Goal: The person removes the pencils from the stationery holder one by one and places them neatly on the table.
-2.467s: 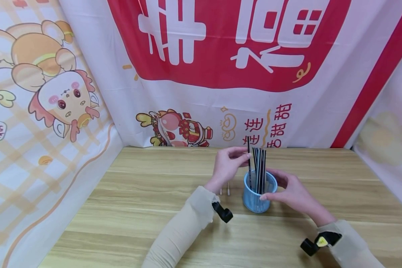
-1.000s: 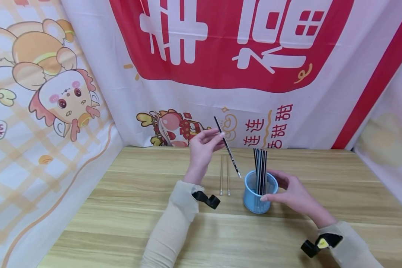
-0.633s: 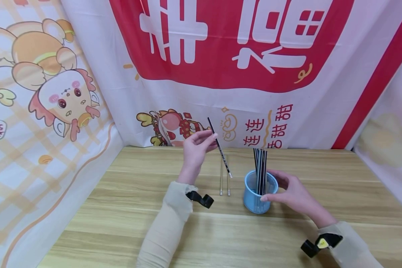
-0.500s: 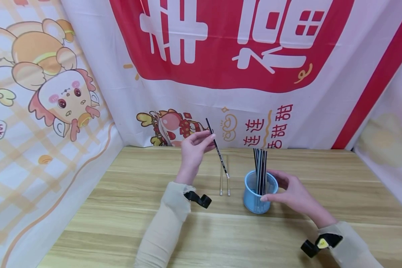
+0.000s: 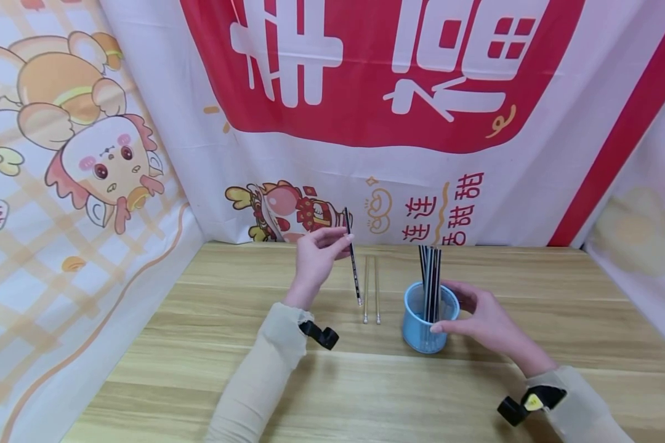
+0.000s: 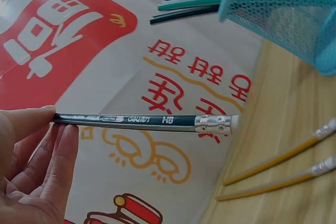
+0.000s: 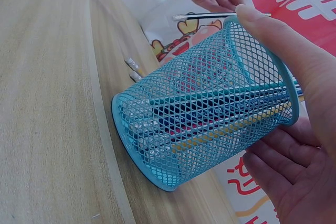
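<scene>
A black pencil [image 5: 353, 264] marked HB is pinched between the thumb and fingers of my left hand [image 5: 317, 255]. Its white eraser end points down, left of two yellow pencils [image 5: 377, 295] lying side by side on the table. My right hand [image 5: 484, 317] grips the rim of a blue mesh pencil cup [image 5: 421, 335], thumb at the near side, fingers behind. Several pencils [image 5: 433, 277] stand in the cup, eraser ends down. In the right wrist view, yellow, dark and red pencils [image 7: 226, 111] show through the mesh.
The wooden table [image 5: 199, 369] runs back to a white and red printed cloth [image 5: 360, 184]. Another printed cloth [image 5: 88, 295] borders the left side. Black wrist cameras [image 5: 319, 335] sit on both sleeves.
My left hand has lifted the black pencil out of the cup and carried it left, past the two yellow pencils, then lowered it. My right hand and the cup have stayed in place.
</scene>
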Motion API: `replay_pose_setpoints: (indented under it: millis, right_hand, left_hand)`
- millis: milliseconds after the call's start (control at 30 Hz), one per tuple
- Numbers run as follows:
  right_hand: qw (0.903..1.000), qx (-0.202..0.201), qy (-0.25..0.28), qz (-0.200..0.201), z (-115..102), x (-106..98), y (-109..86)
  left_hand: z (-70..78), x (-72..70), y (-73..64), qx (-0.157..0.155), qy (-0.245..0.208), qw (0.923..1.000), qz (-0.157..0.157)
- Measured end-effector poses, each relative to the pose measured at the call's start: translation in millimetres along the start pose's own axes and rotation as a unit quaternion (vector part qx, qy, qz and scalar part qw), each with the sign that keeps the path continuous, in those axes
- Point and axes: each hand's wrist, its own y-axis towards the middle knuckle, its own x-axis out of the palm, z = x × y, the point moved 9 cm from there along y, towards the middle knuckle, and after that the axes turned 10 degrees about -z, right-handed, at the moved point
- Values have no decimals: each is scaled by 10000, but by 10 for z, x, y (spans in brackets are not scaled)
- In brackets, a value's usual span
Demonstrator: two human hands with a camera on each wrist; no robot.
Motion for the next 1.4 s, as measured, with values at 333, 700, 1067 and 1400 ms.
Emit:
replay_pose_setpoints:
  millis: [333, 700, 1067, 1400]
  right_hand:
    - [10000, -78, -13, 44, 2, 4, -3]
    - [9999, -112, 0, 42, -7, 0, 7]
    - [10000, -13, 19, 5, -10, -2, -5]
    - [10000, -21, 40, 10, -5, 0, 2]
  left_hand:
    - [-202, -4, 42, -307, 329, 9988, -190]
    - [-382, 22, 157, -694, 520, 9960, -220]
    - [-568, 15, 354, -958, 1003, 9900, -242]
    - [-841, -38, 417, -1468, 1114, 9828, -81]
